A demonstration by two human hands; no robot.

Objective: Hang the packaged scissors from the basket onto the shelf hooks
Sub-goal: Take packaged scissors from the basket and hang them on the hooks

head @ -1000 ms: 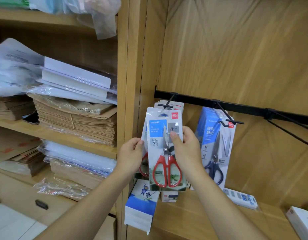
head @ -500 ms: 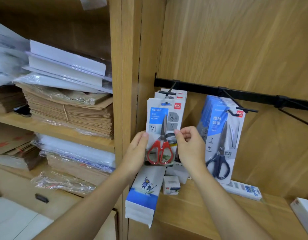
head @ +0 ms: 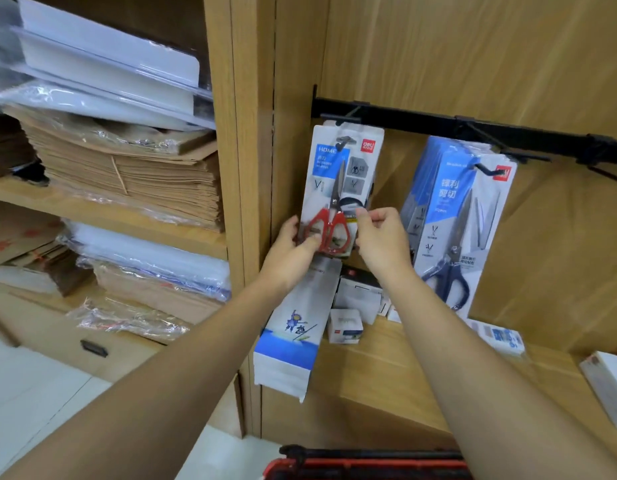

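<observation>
Nearest, at the bottom edge of the view, the red-and-black rim of the basket (head: 369,462) shows; what it holds cannot be seen. Both forearms reach up and away from it to the red-handled scissors pack (head: 341,181). A second ago this pack was held lower, with the hands on its middle and its hang slot short of the hook's tip. It now sits higher and further back, its top edge just under the black rail (head: 438,121) and its slot over the hook (head: 346,142), in front of the packs already hanging there. The hands have slid down to the pack's lower end. The left hand (head: 293,249) grips the bottom left corner, thumb across the front by the red handles and fingers behind. The right hand (head: 381,237) pinches the right edge between thumb and forefinger, its other fingers curled in. Judging by this, the pack is threaded and the hands are only steadying it, so this piece looks all but hung. What remains is to let go and see that it hangs straight. Further right on the rail, the blue-handled scissors packs (head: 456,220) hang on their own hook, apart from the hands.
</observation>
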